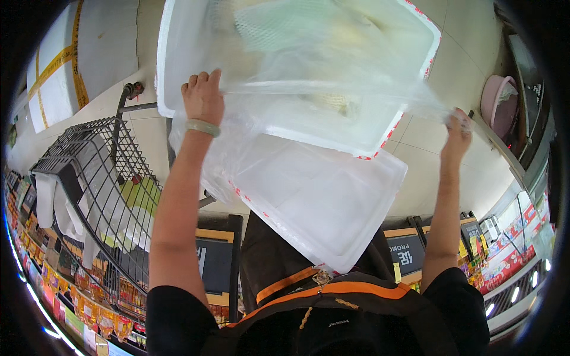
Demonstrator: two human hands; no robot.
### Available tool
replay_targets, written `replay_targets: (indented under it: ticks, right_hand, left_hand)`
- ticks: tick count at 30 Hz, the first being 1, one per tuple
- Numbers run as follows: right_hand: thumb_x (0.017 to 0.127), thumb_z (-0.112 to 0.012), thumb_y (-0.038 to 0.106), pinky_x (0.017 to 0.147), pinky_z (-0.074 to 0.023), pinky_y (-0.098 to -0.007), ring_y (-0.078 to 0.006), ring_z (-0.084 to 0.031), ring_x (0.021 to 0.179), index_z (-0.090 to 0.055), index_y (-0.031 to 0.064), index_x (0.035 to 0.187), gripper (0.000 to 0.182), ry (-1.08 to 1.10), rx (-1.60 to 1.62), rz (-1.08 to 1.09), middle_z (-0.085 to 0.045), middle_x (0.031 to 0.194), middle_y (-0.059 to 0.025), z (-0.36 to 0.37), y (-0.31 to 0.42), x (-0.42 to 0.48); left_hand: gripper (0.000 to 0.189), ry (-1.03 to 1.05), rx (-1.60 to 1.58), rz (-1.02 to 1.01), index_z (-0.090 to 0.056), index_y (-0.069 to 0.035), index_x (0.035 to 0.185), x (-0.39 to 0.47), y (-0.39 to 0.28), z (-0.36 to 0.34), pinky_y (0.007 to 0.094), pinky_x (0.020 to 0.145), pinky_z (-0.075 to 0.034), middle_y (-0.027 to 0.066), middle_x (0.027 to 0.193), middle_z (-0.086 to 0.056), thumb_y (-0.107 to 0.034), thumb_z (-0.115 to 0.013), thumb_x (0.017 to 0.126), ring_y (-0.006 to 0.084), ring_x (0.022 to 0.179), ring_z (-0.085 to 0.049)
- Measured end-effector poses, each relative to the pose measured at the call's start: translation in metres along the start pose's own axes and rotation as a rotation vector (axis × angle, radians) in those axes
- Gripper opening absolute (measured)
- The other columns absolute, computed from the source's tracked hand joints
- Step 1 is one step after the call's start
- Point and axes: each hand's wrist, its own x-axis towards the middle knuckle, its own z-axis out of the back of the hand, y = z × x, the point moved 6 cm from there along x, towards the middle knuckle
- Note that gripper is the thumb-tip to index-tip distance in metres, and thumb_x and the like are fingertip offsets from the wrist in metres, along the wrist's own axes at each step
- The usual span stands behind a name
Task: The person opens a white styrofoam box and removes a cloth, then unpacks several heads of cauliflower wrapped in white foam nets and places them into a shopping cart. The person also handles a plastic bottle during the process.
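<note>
Clear plastic sheeting [320, 91] is stretched between my two hands, over a white foam box [347, 133]. My left hand [205, 95] grips its edge near the left side of the box, the fingers curled. At the right, past the box's rim, my right hand [458, 133] holds a bunched end of the sheeting. Pale items wrapped in foam netting [276, 26] lie in the box, blurred by the plastic. Below the box, a white foam lid [316, 196] rests tilted against my front, with more loose film at its left.
On the left stands a wire shopping cart [102, 178] with white bags hanging in it. Behind it are white foam boxes [53, 75] with yellow tape. A pink basin [498, 107] sits at the far right. Framed signs [403, 253] and store shelves are near my legs.
</note>
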Motion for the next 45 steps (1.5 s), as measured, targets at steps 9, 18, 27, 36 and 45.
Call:
replay_targets:
  ticks: [9, 18, 27, 36, 45]
  right_hand:
    - [0.090, -0.061, 0.031, 0.077, -0.0477, -0.0262, -0.0175, -0.062, 0.090, -0.062, -0.0026, 0.113, 0.041, -0.054, -0.789, 0.791, -0.066, 0.098, -0.0104, -0.061, 0.140, 0.148]
    - [0.081, -0.074, 0.029, 0.087, -0.0476, -0.0308, -0.0198, -0.063, 0.098, -0.058, 0.0021, 0.124, 0.053, -0.216, -0.694, 0.509, -0.062, 0.116, -0.0144, -0.108, 0.152, 0.200]
    - [0.078, -0.073, 0.021, 0.096, -0.0439, -0.0399, -0.0326, -0.056, 0.112, -0.047, 0.0087, 0.135, 0.064, 0.746, -0.852, 1.074, -0.060, 0.118, -0.0160, -0.307, 0.042, -0.010]
    - [0.075, -0.066, 0.018, 0.083, -0.0455, -0.0432, -0.0327, -0.057, 0.092, -0.064, 0.0063, 0.094, 0.022, 1.612, -0.954, 0.561, -0.062, 0.096, -0.0107, -0.166, -0.014, -0.010]
    - [0.087, -0.068, 0.023, 0.085, -0.0474, -0.0321, -0.0193, -0.060, 0.092, -0.061, -0.0006, 0.109, 0.033, 1.108, -0.919, -0.386, -0.064, 0.101, -0.0103, -0.033, -0.020, -0.007]
  left_hand:
    - [0.032, -0.551, 0.316, 0.184, -0.070, -0.015, 0.106, 0.119, 0.182, 0.148, 0.0412, 0.069, -0.054, 0.0134, 0.088, -0.070, -0.037, -0.060, 0.085, 0.0325, 0.081, -0.068]
    - [0.070, -0.503, -0.458, 0.377, -0.056, -0.004, 0.125, 0.187, 0.184, 0.184, 0.0425, 0.095, -0.044, 0.0254, 0.128, -0.052, -0.043, -0.077, 0.071, 0.0352, 0.119, -0.050]
    - [0.081, -0.157, -0.137, -0.479, -0.032, -0.020, 0.146, 0.113, -0.077, 0.066, 0.0411, 0.103, -0.040, 0.0072, 0.141, -0.043, -0.020, -0.073, 0.076, 0.0315, 0.123, -0.048]
    - [0.024, 0.274, -0.219, -0.422, -0.066, -0.012, 0.096, -0.032, 0.051, 0.040, 0.0430, 0.079, -0.045, 0.0096, 0.091, -0.058, -0.006, -0.062, 0.074, 0.0318, 0.092, -0.058]
    - [0.046, 0.172, -1.118, 1.291, -0.055, -0.003, 0.118, -0.157, 0.127, -0.029, 0.0308, 0.059, -0.052, 0.0128, 0.089, -0.064, -0.041, -0.058, 0.092, 0.0187, 0.074, -0.065]
